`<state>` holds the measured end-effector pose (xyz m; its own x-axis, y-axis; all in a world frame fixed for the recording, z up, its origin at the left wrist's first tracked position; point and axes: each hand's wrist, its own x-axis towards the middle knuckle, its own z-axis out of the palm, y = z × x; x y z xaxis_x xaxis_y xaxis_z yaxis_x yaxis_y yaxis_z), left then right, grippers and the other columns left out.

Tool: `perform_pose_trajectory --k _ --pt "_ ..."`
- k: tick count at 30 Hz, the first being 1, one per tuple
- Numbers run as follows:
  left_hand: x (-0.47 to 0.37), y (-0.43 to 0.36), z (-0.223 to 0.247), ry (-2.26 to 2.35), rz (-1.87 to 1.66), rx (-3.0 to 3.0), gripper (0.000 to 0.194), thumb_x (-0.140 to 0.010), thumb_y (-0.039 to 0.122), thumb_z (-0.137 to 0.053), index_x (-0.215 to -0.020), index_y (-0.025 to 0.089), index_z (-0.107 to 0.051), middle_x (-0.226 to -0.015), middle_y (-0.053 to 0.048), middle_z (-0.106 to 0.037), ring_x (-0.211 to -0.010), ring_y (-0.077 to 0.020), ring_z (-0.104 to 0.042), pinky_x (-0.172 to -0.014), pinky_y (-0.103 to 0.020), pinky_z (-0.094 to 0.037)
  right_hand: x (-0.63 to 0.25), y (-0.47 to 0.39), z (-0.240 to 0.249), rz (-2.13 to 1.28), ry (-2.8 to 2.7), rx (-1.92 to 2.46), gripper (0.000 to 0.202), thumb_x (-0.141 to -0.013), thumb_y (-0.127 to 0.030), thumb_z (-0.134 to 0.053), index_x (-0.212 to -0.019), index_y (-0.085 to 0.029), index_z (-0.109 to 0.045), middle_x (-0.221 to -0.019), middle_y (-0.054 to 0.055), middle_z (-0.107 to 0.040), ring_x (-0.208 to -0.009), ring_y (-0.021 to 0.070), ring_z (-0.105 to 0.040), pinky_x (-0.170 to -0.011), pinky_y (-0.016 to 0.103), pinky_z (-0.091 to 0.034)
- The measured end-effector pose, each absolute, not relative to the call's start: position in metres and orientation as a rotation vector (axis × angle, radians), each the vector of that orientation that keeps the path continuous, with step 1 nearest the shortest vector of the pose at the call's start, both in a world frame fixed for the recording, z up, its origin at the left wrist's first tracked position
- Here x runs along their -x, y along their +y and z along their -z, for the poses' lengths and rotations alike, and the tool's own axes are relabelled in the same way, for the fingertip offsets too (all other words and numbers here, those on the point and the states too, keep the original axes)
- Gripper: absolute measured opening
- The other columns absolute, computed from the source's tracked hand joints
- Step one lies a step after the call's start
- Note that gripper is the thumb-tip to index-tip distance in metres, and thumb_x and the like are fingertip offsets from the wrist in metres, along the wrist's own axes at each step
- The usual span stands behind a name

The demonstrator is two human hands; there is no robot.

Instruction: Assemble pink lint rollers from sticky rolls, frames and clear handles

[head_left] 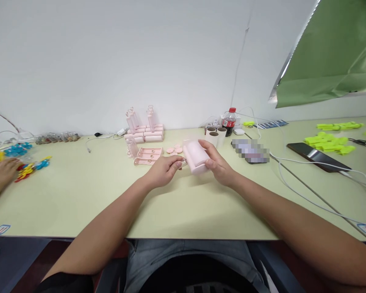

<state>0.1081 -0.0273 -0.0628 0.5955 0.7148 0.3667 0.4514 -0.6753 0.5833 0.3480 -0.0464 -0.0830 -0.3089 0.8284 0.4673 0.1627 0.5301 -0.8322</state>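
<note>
My right hand is wrapped round a pale pink rounded case, held tilted above the table and slightly blurred. At the left end of this case, my left hand is closed in a pinch on a small pale piece, too small to make out. Just behind my left hand lie open pink case halves and several flat pink discs. Farther back stand clear pink-tinted tubes with loops on top, beside stacked pink cases.
White cardboard tubes and a cola bottle stand at the back right. A blurred-out phone, a black phone, white cables and yellow-green pieces lie rightward. At far left, another person's hand touches colourful pieces.
</note>
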Motion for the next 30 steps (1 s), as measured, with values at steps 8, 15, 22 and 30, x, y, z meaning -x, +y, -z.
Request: perform_pose_trajectory --k 8,15,22,30 --pt "-0.116 -0.020 0.073 1.072 -1.261 -2.024 0.038 -0.091 0.049 -0.052 -0.110 0.019 -0.064 -0.082 -0.003 -0.066 -0.066 -0.0137 -0.058 -0.060 -0.026 -0.049 -0.343 -0.042 0.085 -1.015 -1.621 0.777 0.075 -0.083 -0.061 -0.062 -0.144 -0.034 -0.029 -0.136 0.012 -0.048 -0.104 0.0241 -0.063 -0.087 0.042 -0.052" --pt "-0.129 -0.031 0.074 0.922 -1.077 -1.886 0.045 -0.087 0.053 -0.056 -0.113 0.016 -0.064 -0.082 -0.005 -0.068 -0.058 -0.0123 -0.059 -0.052 -0.025 -0.050 -0.335 -0.051 0.074 -1.234 -1.299 0.800 0.062 -0.078 -0.047 -0.072 -0.130 -0.031 -0.043 -0.098 0.001 -0.065 -0.073 0.0183 -0.070 -0.071 0.037 -0.058" --pt "-0.110 -0.034 0.060 0.584 -0.984 -1.862 0.050 -0.091 0.048 -0.054 -0.132 0.021 -0.050 -0.104 -0.010 -0.069 -0.079 -0.0186 -0.069 -0.062 -0.029 -0.054 -0.338 -0.048 0.065 -1.481 -0.949 0.815 0.035 -0.096 -0.046 -0.046 -0.103 -0.016 -0.062 -0.085 0.011 -0.074 -0.067 0.0188 -0.070 -0.064 0.032 -0.059" --pt "-0.118 -0.036 0.032 1.097 -1.338 -2.199 0.030 -0.084 0.047 -0.064 -0.097 0.019 -0.063 -0.068 -0.001 -0.065 -0.060 -0.0152 -0.063 -0.056 -0.027 -0.049 -0.333 -0.052 0.066 -1.575 -0.922 0.832 0.036 -0.097 -0.050 -0.045 -0.108 -0.019 -0.060 -0.089 0.010 -0.076 -0.069 0.0197 -0.072 -0.070 0.036 -0.059"
